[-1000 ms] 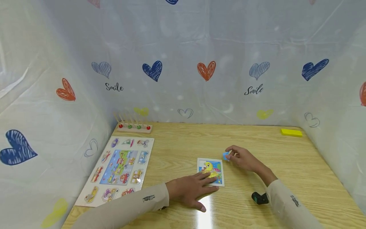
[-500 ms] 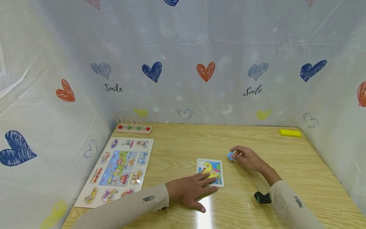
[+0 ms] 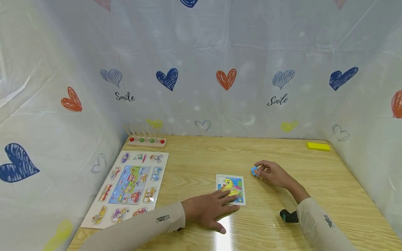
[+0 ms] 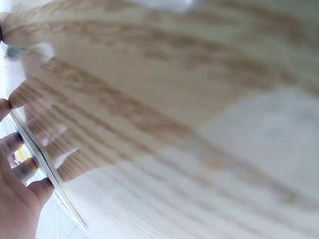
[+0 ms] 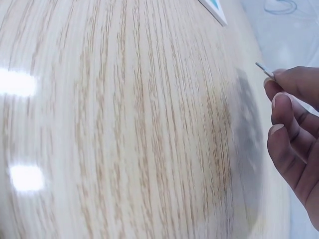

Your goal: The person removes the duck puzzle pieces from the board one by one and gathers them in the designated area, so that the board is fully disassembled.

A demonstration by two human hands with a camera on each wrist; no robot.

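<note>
A small square jigsaw puzzle (image 3: 237, 182) with a yellow cartoon figure lies on the table, its upper left corner showing a pale gap. My left hand (image 3: 208, 209) rests across the puzzle's lower part with fingers spread, hiding some of the picture. In the left wrist view, fingertips touch the puzzle board (image 4: 47, 162) near its edge. To the right of the puzzle, my right hand (image 3: 273, 175) pinches a blue jigsaw piece (image 3: 254, 170) between thumb and finger. The right wrist view shows that thin piece (image 5: 264, 69) edge-on, off the table surface.
A large peg puzzle board (image 3: 130, 184) with vehicle pictures lies at left. Behind it stands a wooden peg rack (image 3: 147, 141) with red and green beads. A yellow block (image 3: 318, 146) sits at the far right. A black device (image 3: 289, 216) is at the right wrist.
My right hand has moved slightly right, away from the puzzle, carrying the blue jigsaw piece. The left hand has stayed on the puzzle.
</note>
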